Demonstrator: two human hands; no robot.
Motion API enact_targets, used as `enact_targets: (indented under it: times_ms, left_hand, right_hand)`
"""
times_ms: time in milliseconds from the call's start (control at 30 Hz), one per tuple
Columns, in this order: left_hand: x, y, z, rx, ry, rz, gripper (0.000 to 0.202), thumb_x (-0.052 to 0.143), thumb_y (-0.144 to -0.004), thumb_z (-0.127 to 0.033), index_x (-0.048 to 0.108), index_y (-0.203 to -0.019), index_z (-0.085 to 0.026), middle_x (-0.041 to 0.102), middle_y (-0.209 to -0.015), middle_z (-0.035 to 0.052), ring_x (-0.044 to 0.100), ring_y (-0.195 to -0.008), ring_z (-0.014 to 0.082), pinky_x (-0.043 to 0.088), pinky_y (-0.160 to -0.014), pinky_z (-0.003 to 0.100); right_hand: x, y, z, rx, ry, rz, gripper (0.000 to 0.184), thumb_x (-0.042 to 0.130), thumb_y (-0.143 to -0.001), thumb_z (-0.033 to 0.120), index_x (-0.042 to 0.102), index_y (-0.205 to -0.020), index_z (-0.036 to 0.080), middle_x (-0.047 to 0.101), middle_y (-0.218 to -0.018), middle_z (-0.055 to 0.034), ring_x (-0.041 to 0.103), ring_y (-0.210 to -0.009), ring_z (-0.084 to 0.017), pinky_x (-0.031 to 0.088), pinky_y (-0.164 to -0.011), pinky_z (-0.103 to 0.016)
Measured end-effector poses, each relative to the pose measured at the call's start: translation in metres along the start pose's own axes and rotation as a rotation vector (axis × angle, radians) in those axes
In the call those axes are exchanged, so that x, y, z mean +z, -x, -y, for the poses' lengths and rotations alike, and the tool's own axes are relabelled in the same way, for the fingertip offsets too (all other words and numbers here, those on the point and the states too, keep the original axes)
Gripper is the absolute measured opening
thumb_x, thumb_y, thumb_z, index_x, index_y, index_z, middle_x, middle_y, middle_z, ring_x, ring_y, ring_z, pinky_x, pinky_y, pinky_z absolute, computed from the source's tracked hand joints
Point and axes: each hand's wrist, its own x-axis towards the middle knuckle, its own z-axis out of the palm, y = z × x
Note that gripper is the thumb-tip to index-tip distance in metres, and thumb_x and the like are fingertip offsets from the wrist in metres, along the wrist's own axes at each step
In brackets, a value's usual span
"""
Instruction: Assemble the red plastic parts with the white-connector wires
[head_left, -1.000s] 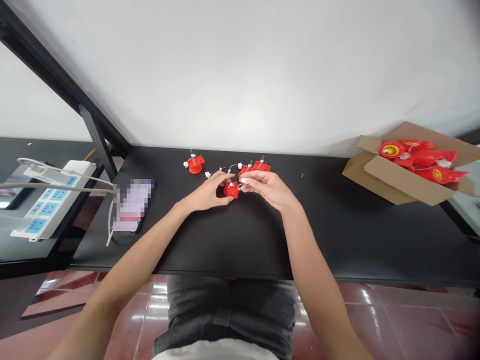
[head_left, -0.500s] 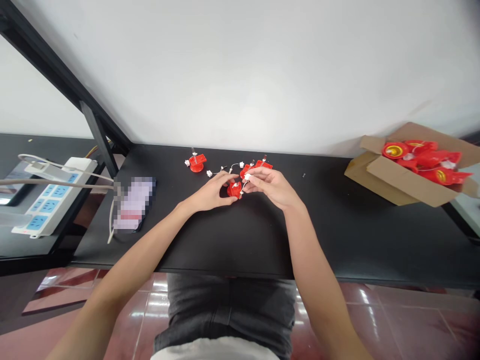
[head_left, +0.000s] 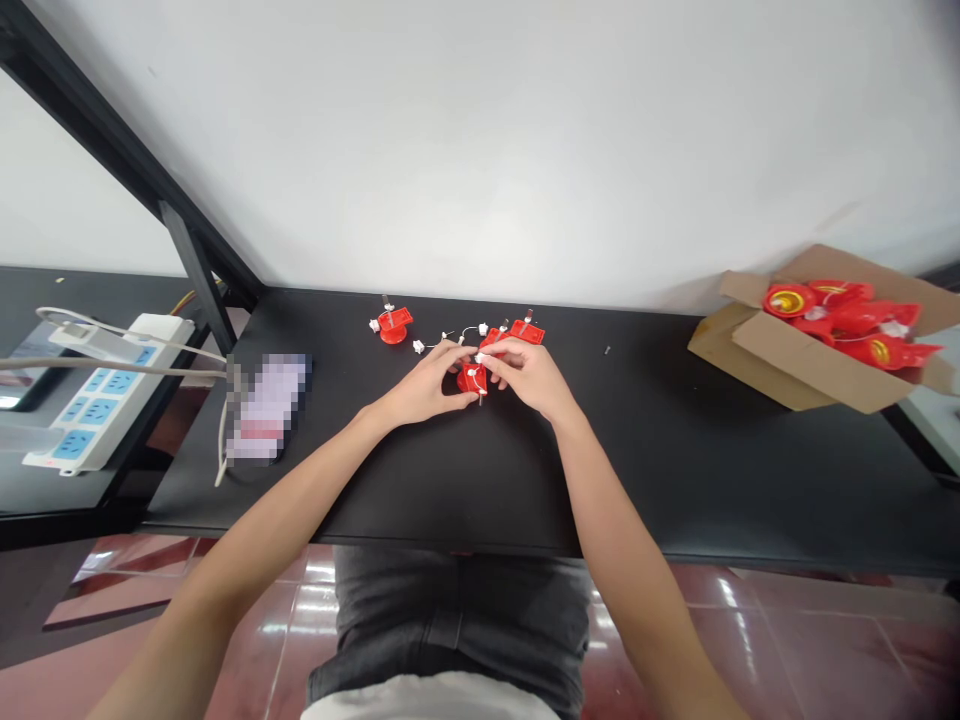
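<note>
Right hand [head_left: 536, 378] has slid in a little to the left since half a second ago, so the tiny white connector [head_left: 480, 358] it's pinching now sits right by the upper edge of the small red holder [head_left: 471, 380] instead of off to the side. That holder is between the two hands, around the middle of the black table [head_left: 450, 475], and it's tilted a bit differently than before. Left hand [head_left: 427, 388] has thumb and fingers curled around it from the left, gripping it. On the right hand, thumb and index are together on the connector; the other fingers are tucked behind, can't really tell what they're touching. Just past the hands there are two more red parts, one half hidden [head_left: 493, 336] and one with a metal strip sticking up [head_left: 527, 331], plus some white-tipped wire [head_left: 466, 334]. Another red part [head_left: 394, 322] sits farther left. Way over on the right is an open cardboard box [head_left: 739, 355] with red and gold pieces [head_left: 870, 322] in it, and a blurred-out phone [head_left: 270, 405] lies to the left.
</note>
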Motion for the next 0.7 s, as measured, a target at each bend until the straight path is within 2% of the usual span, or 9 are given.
enact_targets:
  times_ms: [167,333,533,700]
  left_hand:
    - [0.001,0.001,0.002,0.007,0.005,-0.004,0.060,0.074,-0.087,-0.030,0.052,-0.143,-0.027,0.054,-0.129,0.0091,0.061,-0.116,0.0230,0.053,-0.108,0.046]
    - [0.002,0.000,0.000,0.017,-0.010,-0.008,0.058,0.074,-0.087,-0.030,0.053,-0.141,-0.026,0.053,-0.130,0.0097,0.060,-0.116,0.0237,0.053,-0.108,0.046]
    - [0.000,0.000,-0.007,0.004,-0.026,0.002,0.053,0.073,-0.087,-0.031,0.055,-0.137,-0.025,0.056,-0.121,0.0089,0.060,-0.110,0.0233,0.053,-0.103,0.045]
    - [-0.002,0.000,-0.012,-0.001,-0.078,0.023,0.041,0.069,-0.088,-0.033,0.058,-0.126,-0.024,0.058,-0.118,0.0081,0.060,-0.105,0.0228,0.053,-0.098,0.044]
  right_hand:
    - [0.002,-0.001,-0.003,0.024,0.085,0.021,0.028,0.071,-0.087,0.047,0.076,-0.095,0.020,0.069,-0.074,-0.0016,0.060,-0.059,-0.015,0.053,-0.066,-0.034]
    - [0.004,-0.002,-0.006,-0.025,0.084,0.013,0.029,0.070,-0.086,0.050,0.073,-0.089,0.021,0.072,-0.092,-0.0045,0.061,-0.062,-0.015,0.052,-0.062,-0.034]
    - [0.004,-0.003,-0.007,-0.029,0.106,0.026,0.029,0.068,-0.088,0.051,0.073,-0.091,0.022,0.071,-0.086,-0.0035,0.061,-0.062,-0.016,0.053,-0.065,-0.035]
    - [0.004,-0.002,-0.007,-0.011,0.109,0.033,0.033,0.069,-0.087,0.055,0.073,-0.091,0.022,0.071,-0.080,-0.0024,0.061,-0.061,-0.016,0.052,-0.065,-0.035]
